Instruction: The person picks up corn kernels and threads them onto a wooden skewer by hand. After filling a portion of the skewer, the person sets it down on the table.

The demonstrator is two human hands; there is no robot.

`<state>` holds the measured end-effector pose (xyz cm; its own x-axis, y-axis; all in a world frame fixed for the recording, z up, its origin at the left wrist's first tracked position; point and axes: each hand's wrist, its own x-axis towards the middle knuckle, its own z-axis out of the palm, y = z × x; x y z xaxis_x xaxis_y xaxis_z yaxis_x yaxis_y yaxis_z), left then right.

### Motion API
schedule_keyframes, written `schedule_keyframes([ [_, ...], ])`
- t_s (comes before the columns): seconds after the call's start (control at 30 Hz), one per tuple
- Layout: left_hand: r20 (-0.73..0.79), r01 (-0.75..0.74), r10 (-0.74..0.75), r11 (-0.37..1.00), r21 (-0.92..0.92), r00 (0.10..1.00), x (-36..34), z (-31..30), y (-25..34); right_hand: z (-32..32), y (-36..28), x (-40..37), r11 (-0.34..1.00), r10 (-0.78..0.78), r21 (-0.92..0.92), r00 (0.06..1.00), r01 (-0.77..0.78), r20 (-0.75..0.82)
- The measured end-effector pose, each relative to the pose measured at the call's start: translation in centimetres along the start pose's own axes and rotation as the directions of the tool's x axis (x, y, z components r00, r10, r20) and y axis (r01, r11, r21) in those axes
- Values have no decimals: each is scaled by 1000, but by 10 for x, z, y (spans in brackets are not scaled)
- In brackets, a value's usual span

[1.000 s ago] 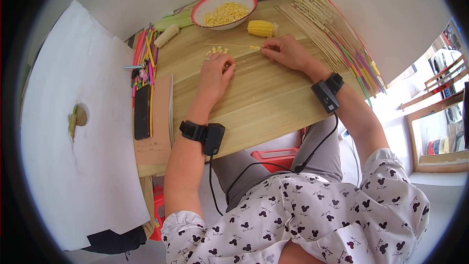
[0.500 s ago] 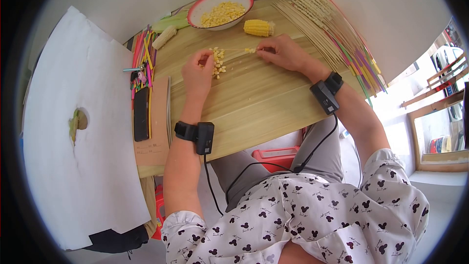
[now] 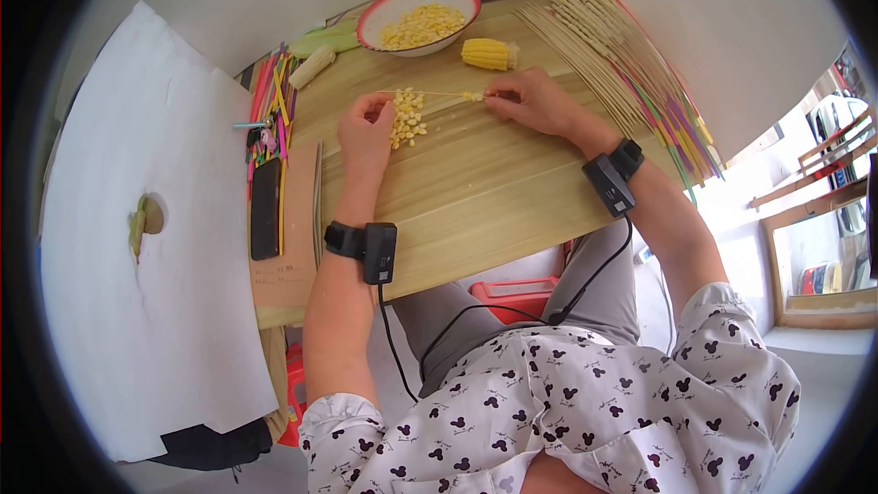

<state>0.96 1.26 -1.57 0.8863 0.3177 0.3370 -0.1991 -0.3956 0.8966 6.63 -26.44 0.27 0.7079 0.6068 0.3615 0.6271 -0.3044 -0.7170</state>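
One thin stick (image 3: 441, 93) runs left-right between the hands, threaded kernels (image 3: 472, 96) toward its right end, pinched by the right hand (image 3: 535, 102). Left hand (image 3: 366, 135): fingertips together by left tip, grip unclear, beside loose kernels (image 3: 408, 121).

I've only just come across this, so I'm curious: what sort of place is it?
Probably a home or small workroom with a craft table, though I can't tell which. The wooden table holds a bowl of corn kernels and many thin sticks.
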Motion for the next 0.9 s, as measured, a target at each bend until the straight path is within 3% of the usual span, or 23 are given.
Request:
schedule_keyframes([
  [0.27, -17, 41, -40, 999, 9, 999, 3, -3, -2, 0, 0, 0, 1000, -24, 12, 1000, 24, -13],
  [0.43, -40, 64, -70, 987, -145, 997, 3, -7, -3, 0, 0, 0, 1000, -20, 18, 1000, 20, 6],
  [0.53, -33, 81, -86, 987, -136, 996, 4, -7, -3, 0, -3, -1, 1000, -20, 20, 1000, 19, 16],
  [0.77, -32, 53, -54, 998, -14, 998, 6, -9, -7, -3, -12, -1, 993, 40, 109, 999, -42, 26],
  [0.9, -61, 4, -12, 992, -125, 998, 7, -13, -11, -6, -14, -1, 995, 27, 93, 997, -34, 75],
])
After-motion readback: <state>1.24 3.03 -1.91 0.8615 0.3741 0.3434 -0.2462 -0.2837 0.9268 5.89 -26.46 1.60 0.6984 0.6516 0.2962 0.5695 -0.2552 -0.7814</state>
